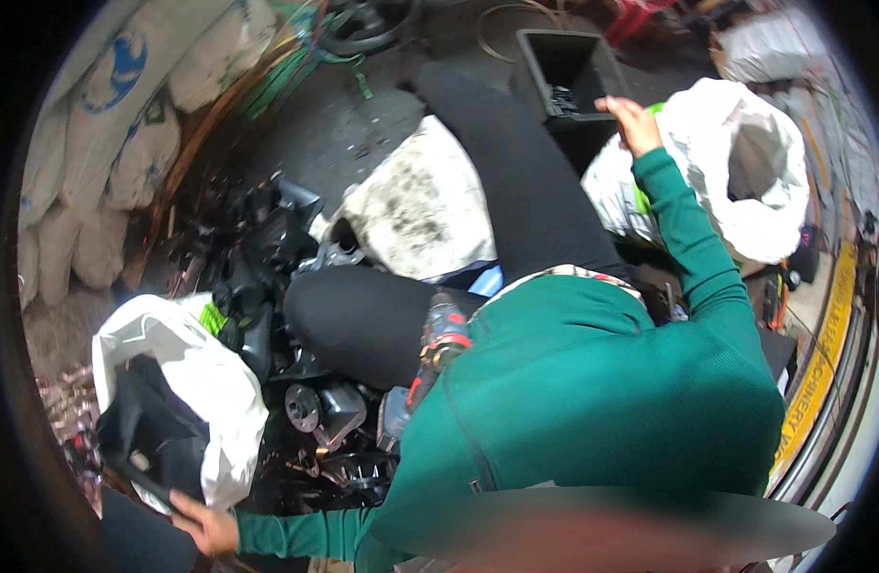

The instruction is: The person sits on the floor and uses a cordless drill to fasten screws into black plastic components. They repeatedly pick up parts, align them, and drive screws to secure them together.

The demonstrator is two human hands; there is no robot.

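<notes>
My left hand [207,527] is at the lower left, its fingers closed at the end of a dark, flat-looking black piece [153,420]. That piece reaches into the mouth of a white sack [234,396]; its exact kind is hard to make out. At the upper right my right hand [634,126] is stretched out with nothing visible in it. Its fingertips are close to the near edge of a dark grey bin [606,72], which has small dark bits at the bottom. A cordless drill [443,339] lies against my lap, beside my green top.
A second white sack [692,124] stands open by my right arm. Black plastic parts [258,234] are heaped left of my legs, with a round metal-faced part [304,409] nearer me. A stained white cloth [415,196] lies between my legs. Stuffed sacks [95,143] line the left side.
</notes>
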